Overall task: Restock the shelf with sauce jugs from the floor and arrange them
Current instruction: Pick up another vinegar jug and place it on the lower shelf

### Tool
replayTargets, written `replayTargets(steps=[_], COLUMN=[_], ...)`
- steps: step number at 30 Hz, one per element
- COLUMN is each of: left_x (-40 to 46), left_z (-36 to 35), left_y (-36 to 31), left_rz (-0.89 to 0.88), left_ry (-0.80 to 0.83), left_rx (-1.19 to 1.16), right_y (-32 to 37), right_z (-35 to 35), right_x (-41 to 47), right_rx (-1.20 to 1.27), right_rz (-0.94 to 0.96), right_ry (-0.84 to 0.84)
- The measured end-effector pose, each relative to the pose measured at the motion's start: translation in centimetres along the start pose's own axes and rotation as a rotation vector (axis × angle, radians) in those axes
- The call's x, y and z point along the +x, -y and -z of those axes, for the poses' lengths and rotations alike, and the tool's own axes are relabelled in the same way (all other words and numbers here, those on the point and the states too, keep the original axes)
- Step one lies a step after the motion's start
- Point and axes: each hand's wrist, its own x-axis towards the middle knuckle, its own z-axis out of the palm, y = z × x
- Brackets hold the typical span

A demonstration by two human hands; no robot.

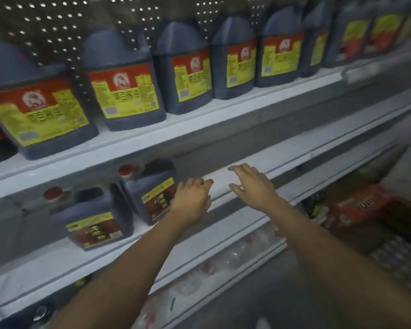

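Two dark sauce jugs with red caps stand on the middle white shelf (242, 172): one (93, 217) at the left, a second (150, 191) beside it to the right. My left hand (192, 200) hovers right next to the second jug's right side, fingers relaxed, holding nothing; contact is unclear. My right hand (252, 184) is spread flat over the bare shelf further right, also with nothing in it. The upper shelf (199, 122) carries a row of several dark jugs (126, 91) with yellow and red labels.
A lower shelf (223, 236) juts out below my forearms, with clear bottles (223, 257) under it. On the floor at the right lie a red package (358, 210) and stacked goods. A perforated back panel (57, 27) stands behind the upper row.
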Motion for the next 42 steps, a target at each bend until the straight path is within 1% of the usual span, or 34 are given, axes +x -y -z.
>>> replayTargets(steps=[2, 4, 7, 10, 13, 17, 20, 22, 25, 30, 33, 37, 40, 42], left_x=[3.8, 7.5, 12.8, 17.1, 19.9, 20.8, 20.3, 19.9, 19.8, 20.6, 22.7, 26.8, 29.3, 30.6], left_z=[0.8, 1.8, 3.8, 6.5, 8.4, 9.4, 9.8, 9.4, 7.9, 4.6, 2.0, -1.6, -5.0, -7.9], left_y=[-4.4, -9.5, -19.8, -32.0, -44.4, -59.3, -68.7, -74.0, -81.4, -91.6, -97.4, -104.6, -108.9, -111.3], left_rz=[-0.138, -0.265, -0.462, -0.649, -0.795, -0.987, -1.089, -1.176, -1.320, -1.488, -1.580, -1.655, -1.724, -1.739], left_ry=[0.030, 0.018, -0.013, -0.071, -0.103, -0.131, -0.113, -0.101, -0.124, -0.094, -0.098, -0.044, -0.024, 0.081], left_rx=[0.002, 0.015, 0.056, 0.099, 0.100, 0.087, 0.039, 0.008, 0.033, 0.034, -0.006, -0.045, 0.011, 0.056], right_y=[-4.9, -9.6, -17.3, -25.1, -32.2, -40.2, -44.7, -47.1, -50.3, -55.7, -59.9, -66.5, -71.1, -74.1], right_z=[2.8, 5.7, 10.9, 16.3, 21.1, 25.9, 28.4, 29.0, 29.1, 28.2, 27.5, 26.3, 24.5, 22.4], right_x=[-3.0, -6.2, -12.0, -18.4, -25.4, -35.4, -42.3, -46.4, -51.3, -56.3, -57.5, -57.9, -58.0, -58.1], right_rx=[-0.026, -0.062, -0.180, -0.276, -0.352, -0.434, -0.465, -0.466, -0.461, -0.432, -0.403, -0.323, -0.252, -0.178], right_rz=[-0.102, -0.187, -0.338, -0.499, -0.651, -0.840, -0.994, -1.072, -1.192, -1.367, -1.444, -1.576, -1.652, -1.677], right_ry=[-0.068, -0.131, -0.191, -0.191, -0.189, -0.176, -0.154, -0.147, -0.133, -0.106, -0.111, -0.092, -0.065, -0.044])
